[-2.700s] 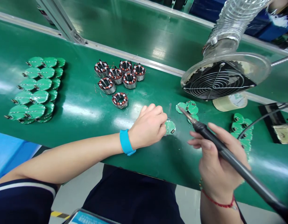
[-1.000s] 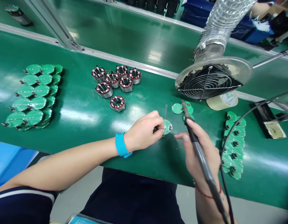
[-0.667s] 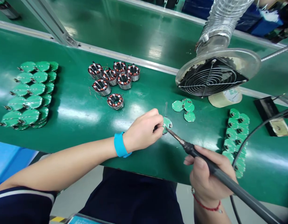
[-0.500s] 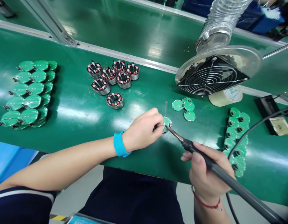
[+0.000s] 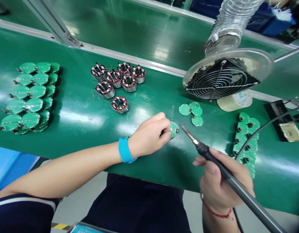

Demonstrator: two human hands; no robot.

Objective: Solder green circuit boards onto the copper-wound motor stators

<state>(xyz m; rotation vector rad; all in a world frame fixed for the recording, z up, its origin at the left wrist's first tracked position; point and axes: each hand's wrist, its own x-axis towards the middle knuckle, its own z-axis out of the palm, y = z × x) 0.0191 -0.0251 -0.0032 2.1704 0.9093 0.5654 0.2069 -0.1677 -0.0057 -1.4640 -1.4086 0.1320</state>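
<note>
Soldering iron (image 5: 236, 187) drawn back; tip (image 5: 185, 129) apart — near board (image 5: 174, 130).

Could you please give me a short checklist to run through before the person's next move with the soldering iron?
1. Soldering iron with a black handle gripped in the right hand: ok.
2. Its slim metal tip apart from the small round green circuit board: ok, a narrow gap shows.
3. Left hand at that board's edge: ok; how firmly it grips, cannot tell, as the fingertips are hidden.
4. Black square fan with a round wire guard running: cannot tell.
5. Thin black cable clear of the grouped round green boards: not ok in this view, since it crosses them; contact cannot be told.
</note>
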